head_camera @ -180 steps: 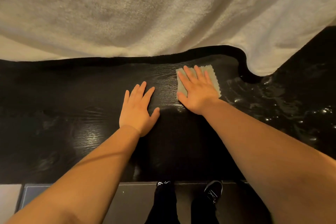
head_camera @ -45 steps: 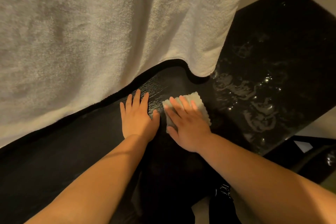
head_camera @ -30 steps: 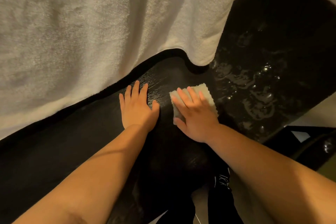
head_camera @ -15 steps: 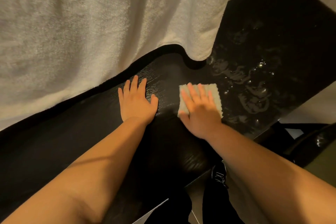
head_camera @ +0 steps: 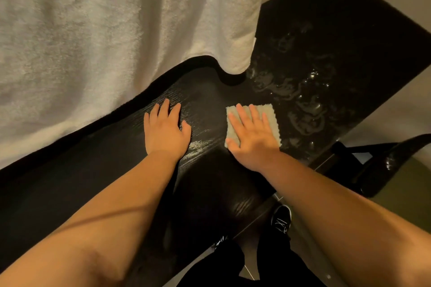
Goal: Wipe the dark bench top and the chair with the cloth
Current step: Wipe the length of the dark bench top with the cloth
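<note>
The dark wooden bench top (head_camera: 98, 170) runs diagonally from lower left to upper right. A small pale square cloth (head_camera: 270, 114) lies flat on it, and my right hand (head_camera: 253, 134) presses on the cloth with straight, spread fingers. My left hand (head_camera: 164, 130) rests flat on the bare wood to the left of the cloth, fingers straight. Wet smears and droplets (head_camera: 300, 98) glisten on the bench just right of the cloth. Part of a dark glossy chair (head_camera: 387, 165) shows at the right edge, below the bench.
A large white fluffy towel (head_camera: 105, 30) hangs over the far side of the bench and covers its back edge. My black shoes (head_camera: 281, 219) and dark trousers stand on the tiled floor under the near edge.
My right hand has slid the cloth to the right along the bench, away from my left hand and toward the wet smears. The left hand stayed flat in place.
</note>
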The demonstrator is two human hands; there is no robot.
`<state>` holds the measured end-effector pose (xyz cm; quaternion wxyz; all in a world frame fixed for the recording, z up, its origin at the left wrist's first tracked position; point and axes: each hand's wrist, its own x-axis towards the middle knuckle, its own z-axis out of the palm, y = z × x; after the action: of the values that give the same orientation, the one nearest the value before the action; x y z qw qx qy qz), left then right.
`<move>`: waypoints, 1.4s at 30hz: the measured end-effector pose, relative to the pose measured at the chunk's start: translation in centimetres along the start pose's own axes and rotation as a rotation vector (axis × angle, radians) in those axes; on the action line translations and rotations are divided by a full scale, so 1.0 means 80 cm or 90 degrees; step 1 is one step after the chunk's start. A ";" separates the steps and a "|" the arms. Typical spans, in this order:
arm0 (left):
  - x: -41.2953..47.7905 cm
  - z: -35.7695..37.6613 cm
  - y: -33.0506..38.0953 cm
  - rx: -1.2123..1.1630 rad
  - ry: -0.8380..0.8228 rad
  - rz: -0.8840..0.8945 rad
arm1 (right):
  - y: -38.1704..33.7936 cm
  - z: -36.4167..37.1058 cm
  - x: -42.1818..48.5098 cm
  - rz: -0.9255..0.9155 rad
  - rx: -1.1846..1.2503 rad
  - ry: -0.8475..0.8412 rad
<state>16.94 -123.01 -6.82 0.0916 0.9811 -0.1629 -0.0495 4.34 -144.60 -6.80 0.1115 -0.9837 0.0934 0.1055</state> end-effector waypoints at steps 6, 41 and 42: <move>0.003 -0.002 0.006 0.015 -0.020 0.005 | 0.041 -0.003 -0.031 -0.172 -0.032 -0.042; -0.091 0.050 0.156 0.058 -0.049 0.101 | 0.164 0.000 -0.084 -0.068 -0.089 -0.003; -0.091 0.050 0.155 0.060 -0.048 0.100 | 0.178 -0.006 -0.076 -0.029 -0.083 0.007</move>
<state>5.70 -132.82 -7.80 0.0427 0.9660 -0.2449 -0.0713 -4.37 -157.42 -7.77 0.0490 -0.9913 0.0648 0.1032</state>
